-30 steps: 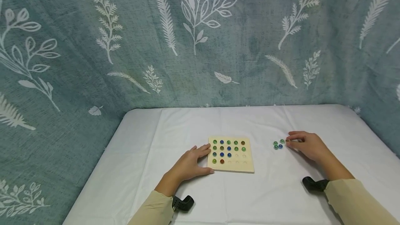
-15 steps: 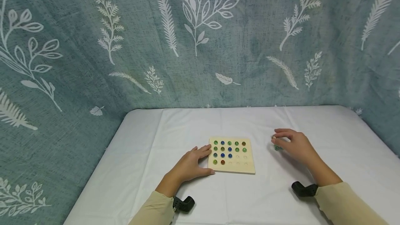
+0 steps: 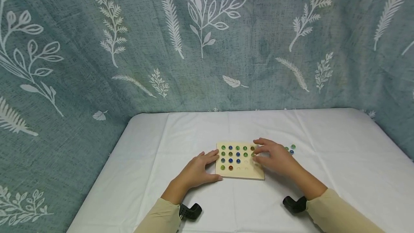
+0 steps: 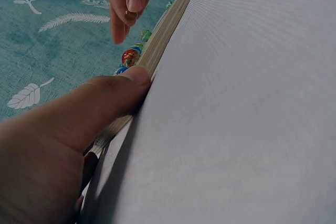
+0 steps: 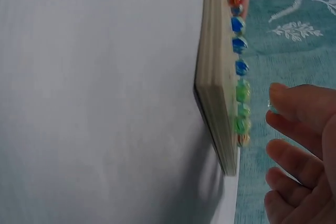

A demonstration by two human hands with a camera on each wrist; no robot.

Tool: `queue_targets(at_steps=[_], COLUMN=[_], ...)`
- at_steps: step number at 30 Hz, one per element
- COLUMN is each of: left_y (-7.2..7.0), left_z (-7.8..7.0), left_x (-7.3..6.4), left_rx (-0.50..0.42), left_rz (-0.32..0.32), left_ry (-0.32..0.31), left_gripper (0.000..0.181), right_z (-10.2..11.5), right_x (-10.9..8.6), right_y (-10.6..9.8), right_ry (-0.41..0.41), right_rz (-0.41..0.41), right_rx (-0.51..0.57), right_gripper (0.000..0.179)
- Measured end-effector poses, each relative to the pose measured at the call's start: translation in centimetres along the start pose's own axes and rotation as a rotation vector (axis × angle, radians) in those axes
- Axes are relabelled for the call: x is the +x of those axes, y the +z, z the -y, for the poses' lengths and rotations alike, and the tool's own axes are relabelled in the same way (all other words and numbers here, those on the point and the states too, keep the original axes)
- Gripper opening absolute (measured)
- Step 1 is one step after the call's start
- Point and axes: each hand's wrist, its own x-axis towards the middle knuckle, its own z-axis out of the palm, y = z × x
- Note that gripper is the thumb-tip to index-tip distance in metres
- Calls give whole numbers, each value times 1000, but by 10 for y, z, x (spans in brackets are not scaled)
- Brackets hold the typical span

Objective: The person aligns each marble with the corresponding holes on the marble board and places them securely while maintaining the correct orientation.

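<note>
A pale wooden board (image 3: 240,173) lies on the white cloth, with rows of glass marbles (image 3: 230,160) set in its round hollows. Several hollows toward the near right hold none. My left hand (image 3: 194,170) rests at the board's left side, thumb (image 4: 137,76) against the near edge and fingers spread along the left edge. Close over the board's right part, my right hand (image 3: 275,157) pinches a small brownish marble (image 4: 130,15) between thumb and fingertips. In the right wrist view the other fingers (image 5: 291,161) are loosely bent, with the marble mostly hidden.
A few loose green and blue marbles (image 3: 293,147) lie on the cloth right of the board, partly behind the right hand. White cloth (image 3: 181,128) covers the table. A teal leaf-print curtain (image 3: 207,82) hangs behind it.
My right hand has picked up a marble from the loose group and moved left with it, over the board's right side. My left hand has stayed at the board.
</note>
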Motion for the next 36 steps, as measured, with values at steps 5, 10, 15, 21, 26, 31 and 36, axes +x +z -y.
queue_targets(at_steps=[5, 10, 15, 21, 26, 31, 36], left_y=[1, 2, 2, 2, 1, 1, 1], left_z=[0, 0, 0, 1, 1, 1, 1], left_x=[-1, -1, -1, -1, -1, -1, -1], left_rx=[2, 9, 10, 13, 9, 5, 1], left_rz=[11, 12, 8, 4, 5, 5, 4], left_ry=[-2, -7, -3, 6, 14, 15, 13], left_gripper=[78, 79, 78, 78, 77, 77, 77], right_z=[4, 7, 10, 12, 13, 13, 13], right_x=[1, 1, 3, 3, 3, 4, 5], right_y=[12, 18, 21, 23, 23, 23, 24], right_ry=[-64, -104, -114, -124, -132, -129, -131], right_rz=[15, 30, 48, 63, 55, 57, 55], right_rx=[-43, -90, -138, -163, -173, -174, -176], right_gripper=[10, 9, 7, 6, 5, 4, 4])
